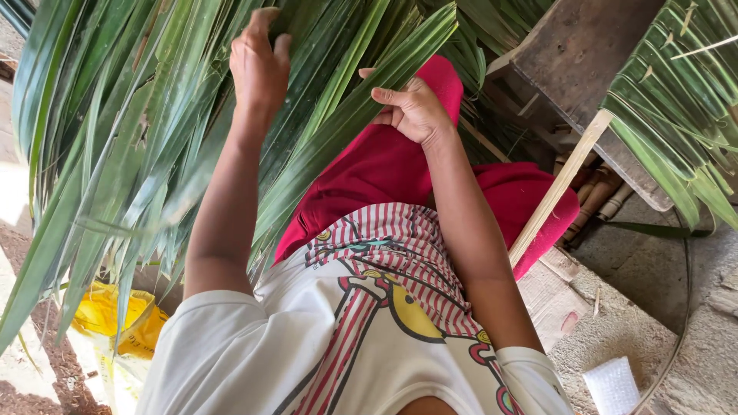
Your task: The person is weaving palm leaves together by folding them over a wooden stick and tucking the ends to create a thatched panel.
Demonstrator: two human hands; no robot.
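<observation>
Item: a mass of long green palm leaves (138, 138), spread across the upper left of the view and draped over the lap; the blades were fanned outward and downward, overlapping one another. A second, woven panel of leaves (676, 115) was noted at the upper right, pinned along a pale wooden stick (557, 188) that ran diagonally beside the knee. A weathered wooden board (576, 54) was recorded behind that panel. Red trousers (384, 165) and a white printed shirt (361, 338) were seen on the seated person. A yellow bag (115, 315) was found on the ground at the lower left, under the leaf tips.

The left hand (260, 65) was raised into the leaves, its fingers curled and pressed among the blades; whether a blade was actually gripped could not be told. The right hand (411, 107) was closed around a single leaf strip (369, 100), which was held taut across the thigh, the thumb laid over it.
</observation>
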